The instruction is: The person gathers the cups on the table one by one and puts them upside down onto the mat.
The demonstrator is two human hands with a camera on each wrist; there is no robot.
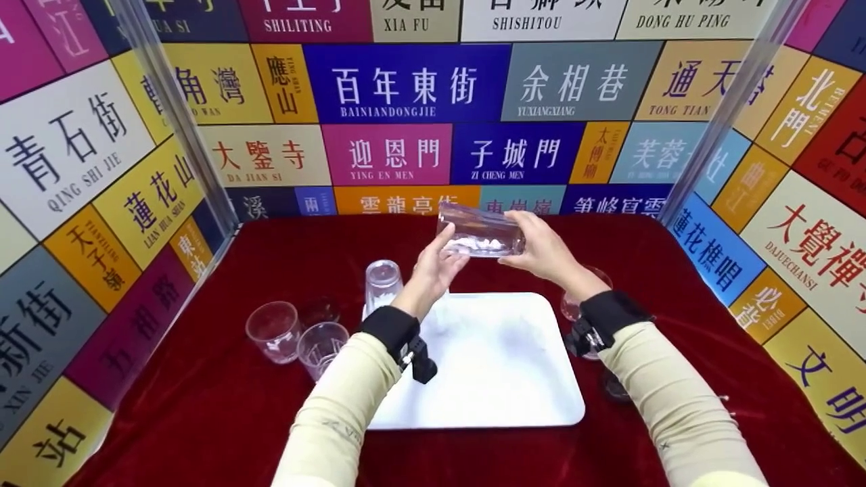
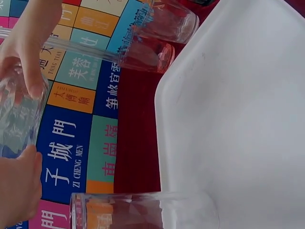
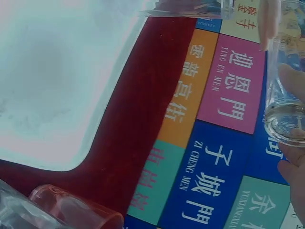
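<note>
Both hands lift one clear drinking glass [image 1: 482, 231] sideways above the white tray [image 1: 500, 379].

We see the left hand [image 1: 438, 265] pinching its rim end and the right hand [image 1: 541, 249] curled round the base, likely to steady it in the air. An upturned glass [image 1: 382, 284] stands at the tray's corner; two upright glasses [image 1: 298, 338] sit on the red tabletop [image 1: 203, 406].

The clear drinking glass [image 2: 16, 114] held sideways runs off the left wrist view's left edge, so only part shows. Another clear tumbler [image 1: 587, 304] near the white plastic tray [image 1: 500, 379] sits mostly behind the right wrist (barely a rim visible). The left hand [image 2: 16, 186] is cropped too.
</note>
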